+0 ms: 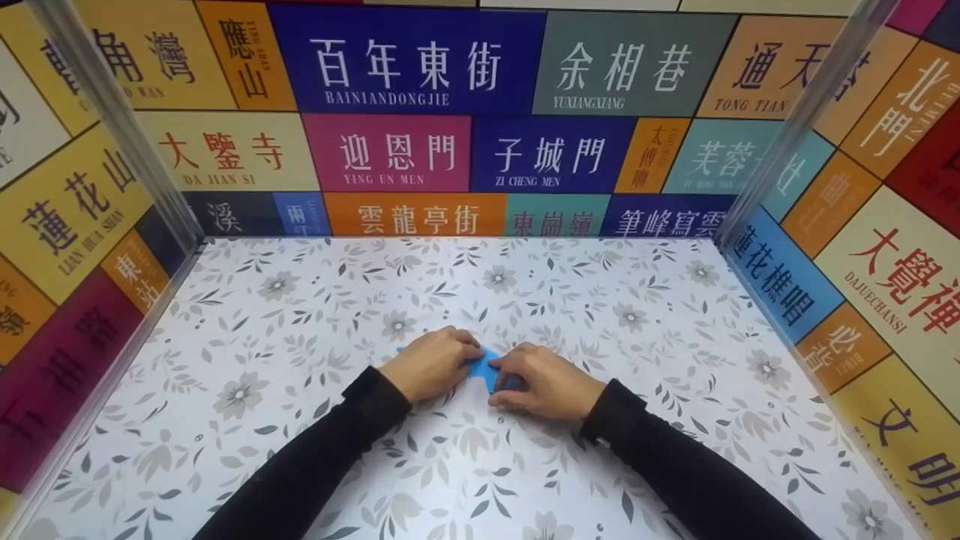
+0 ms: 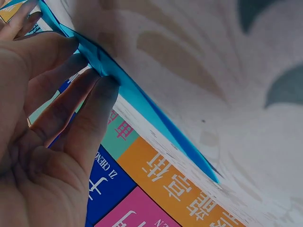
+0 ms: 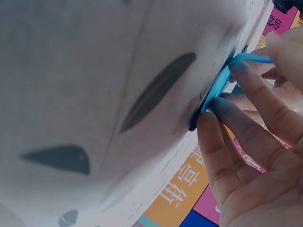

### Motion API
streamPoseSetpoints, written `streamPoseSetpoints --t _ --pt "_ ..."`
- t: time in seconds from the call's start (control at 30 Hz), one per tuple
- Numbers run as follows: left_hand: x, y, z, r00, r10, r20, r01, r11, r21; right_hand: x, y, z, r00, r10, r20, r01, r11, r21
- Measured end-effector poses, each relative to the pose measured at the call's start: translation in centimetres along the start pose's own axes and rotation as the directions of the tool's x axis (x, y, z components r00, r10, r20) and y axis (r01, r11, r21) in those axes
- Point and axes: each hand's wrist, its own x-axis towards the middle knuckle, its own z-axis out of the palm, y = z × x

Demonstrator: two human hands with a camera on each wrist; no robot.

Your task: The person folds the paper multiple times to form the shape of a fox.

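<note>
A small piece of folded blue paper [image 1: 481, 367] lies low on the patterned tabletop, between the two hands. My left hand [image 1: 436, 364] holds its left part, thumb and fingertips at the folded edge. In the left wrist view a long, narrow pointed end of the paper [image 2: 158, 118] sticks out past those fingers. From the other side my right hand [image 1: 551, 382] pinches the paper's right part. The right wrist view shows its fingertips along the paper [image 3: 218, 87], with a thin flap raised toward the thumb. Much of the paper is hidden under the fingers in the head view.
A white tabletop [image 1: 315, 450] with grey flowers and leaves spreads around the hands. Colourful panels with Chinese lettering [image 1: 405, 67] stand along the back and both sides. Clear upright strips [image 1: 127, 120] mark the two back corners.
</note>
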Motion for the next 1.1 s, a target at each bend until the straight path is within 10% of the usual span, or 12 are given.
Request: streamPoseSetpoints --t 0.47,1.1 --pt "0.4 0.2 0.2 0.999 -0.039 -0.030 0.039 0.999 -0.010 0.1 0.6 -1.1 0.999 -0.008 -0.049 0.009 1.000 0.013" --pt "1.8 0.1 1.0 0.989 -0.018 -0.150 0.024 0.999 0.039 4.6 3.1 -3.7 0.963 0.268 0.013 -0.269 0.961 0.066"
